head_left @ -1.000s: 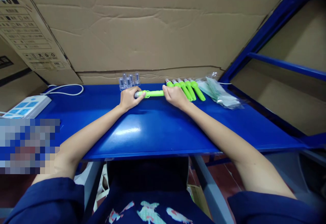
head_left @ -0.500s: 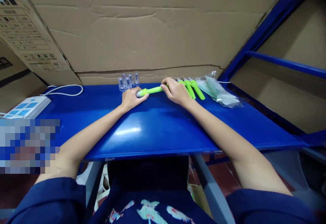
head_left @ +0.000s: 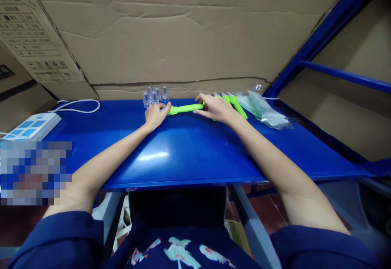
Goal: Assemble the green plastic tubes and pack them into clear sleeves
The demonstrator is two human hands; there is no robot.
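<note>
My left hand (head_left: pixel 156 115) is closed around the left end of a bright green stick (head_left: pixel 187 108), hiding that tip. Held almost level just over the blue tabletop, the stick runs to my right hand (head_left: pixel 214 108). There, thumb and fingers lie around its right end in a loose grip. Several clear plastic cups with narrow dark-looking centres (head_left: pixel 154 95) stand just behind my left hand. Beyond my right hand, more green sticks (head_left: pixel 237 105) lie side by side, partly covered by the hand.
A clear bag with pale flat contents (head_left: pixel 265 110) lies at the back right. To the left are a white power strip (head_left: pixel 38 125) and its looped cord (head_left: pixel 82 106). A cardboard wall (head_left: pixel 183 45) closes off the back, and a blue metal frame (head_left: pixel 345 79) rises at right.
My left hand has closed over the stick's clear tip, which showed before. The stick and my right hand have shifted slightly right, and the right fingers have spread somewhat.
</note>
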